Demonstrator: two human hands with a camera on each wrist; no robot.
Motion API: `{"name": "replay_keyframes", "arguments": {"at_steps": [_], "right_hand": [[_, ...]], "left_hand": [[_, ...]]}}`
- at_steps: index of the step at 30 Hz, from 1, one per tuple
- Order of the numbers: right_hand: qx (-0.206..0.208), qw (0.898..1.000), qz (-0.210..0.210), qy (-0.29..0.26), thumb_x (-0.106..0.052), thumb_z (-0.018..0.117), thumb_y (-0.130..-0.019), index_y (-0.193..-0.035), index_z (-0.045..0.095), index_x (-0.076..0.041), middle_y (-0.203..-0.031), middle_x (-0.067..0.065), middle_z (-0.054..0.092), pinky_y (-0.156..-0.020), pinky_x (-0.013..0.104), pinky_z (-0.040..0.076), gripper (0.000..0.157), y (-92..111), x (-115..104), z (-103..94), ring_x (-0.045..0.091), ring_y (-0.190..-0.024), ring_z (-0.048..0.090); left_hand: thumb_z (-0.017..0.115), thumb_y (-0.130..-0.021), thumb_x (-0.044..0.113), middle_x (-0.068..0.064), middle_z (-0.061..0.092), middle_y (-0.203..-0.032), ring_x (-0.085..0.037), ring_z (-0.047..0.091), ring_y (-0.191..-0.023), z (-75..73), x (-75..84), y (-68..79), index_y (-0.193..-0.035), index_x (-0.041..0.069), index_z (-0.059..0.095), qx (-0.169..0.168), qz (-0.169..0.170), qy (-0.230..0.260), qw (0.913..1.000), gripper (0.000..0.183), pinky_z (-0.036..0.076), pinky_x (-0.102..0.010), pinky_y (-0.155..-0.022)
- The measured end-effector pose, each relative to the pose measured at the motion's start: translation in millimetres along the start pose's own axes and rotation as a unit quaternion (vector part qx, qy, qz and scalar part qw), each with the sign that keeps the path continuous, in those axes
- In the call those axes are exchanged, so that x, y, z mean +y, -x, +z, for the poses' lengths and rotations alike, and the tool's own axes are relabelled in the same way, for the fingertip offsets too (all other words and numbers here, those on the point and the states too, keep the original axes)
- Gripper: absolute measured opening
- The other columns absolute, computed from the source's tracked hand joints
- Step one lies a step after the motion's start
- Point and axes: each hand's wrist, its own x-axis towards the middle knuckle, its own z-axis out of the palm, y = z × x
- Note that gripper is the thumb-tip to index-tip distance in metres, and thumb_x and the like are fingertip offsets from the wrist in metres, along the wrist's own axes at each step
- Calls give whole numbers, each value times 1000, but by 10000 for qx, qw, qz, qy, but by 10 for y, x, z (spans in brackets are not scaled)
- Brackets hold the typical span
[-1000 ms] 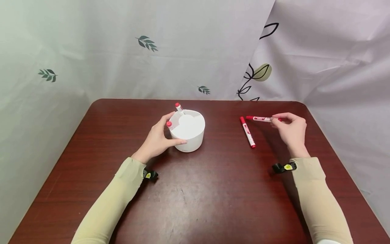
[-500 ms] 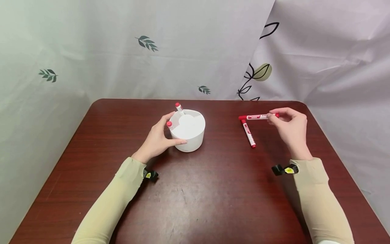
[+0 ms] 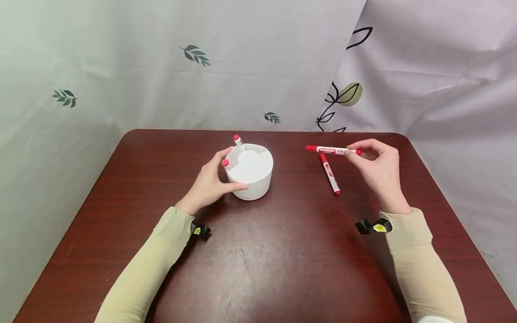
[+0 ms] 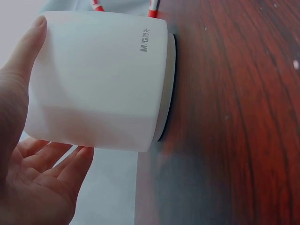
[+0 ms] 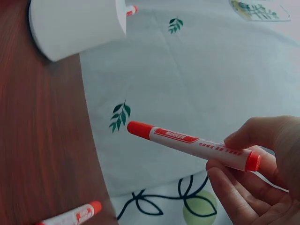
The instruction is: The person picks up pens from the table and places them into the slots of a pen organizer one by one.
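A round white pen holder (image 3: 255,179) stands on the table, and my left hand (image 3: 208,184) grips its left side, thumb across the front and fingers behind. Two red-capped markers poke out of it: one marker (image 3: 239,141) at the back, another marker (image 3: 226,165) at the left rim. My right hand (image 3: 381,172) pinches a red and white marker (image 3: 329,150) near its end, between thumb and fingers. In the right wrist view this marker (image 5: 187,143) is held in the air, its red cap pointing away from the hand. Below it lies a second marker (image 3: 331,177) on the table.
The dark reddish-brown wooden table (image 3: 262,269) has rounded far corners. Behind it hangs a pale curtain (image 3: 242,67) with leaf prints, close to the table's back edge and along both sides. Each wrist wears a small black camera.
My right hand has lifted the marker off the table and moved it left, so it now passes over the far end of the lying marker. The left hand and pen holder stay put.
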Motion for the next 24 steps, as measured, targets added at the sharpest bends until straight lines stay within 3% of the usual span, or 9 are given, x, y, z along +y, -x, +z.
{"name": "replay_keyframes", "arguments": {"at_steps": [11, 17, 24], "right_hand": [[-1, 9952, -378, -897, -5, 76, -76, -95, 70, 5, -81, 8, 67, -59, 20, 47, 22, -127, -372, 111, 16, -65, 61], [-81, 9823, -841, -1671, -2, 77, -74, -92, 70, 6, -83, 14, 67, -54, 21, 44, 22, -242, -699, 194, 17, -61, 59], [-614, 9672, -1076, -2215, 2, 77, -73, -91, 68, 8, -85, 19, 65, -55, 22, 46, 21, -253, -919, 330, 22, -62, 60]], "left_hand": [[83, -60, 52, 10, 49, -129, -6, 46, -116, 0, -17, 2, -143, 23, 35, 7, -21, -45, 10000, 100, 39, -36, -95], [84, -60, 51, 9, 50, -128, -7, 46, -116, -1, -25, -5, -142, 24, 35, 28, -20, -37, 10000, 100, 39, -39, -95], [84, -59, 51, 8, 50, -128, -8, 46, -116, 1, -20, -4, -143, 25, 34, 3, -25, -73, 10000, 100, 39, -40, -95]]}}
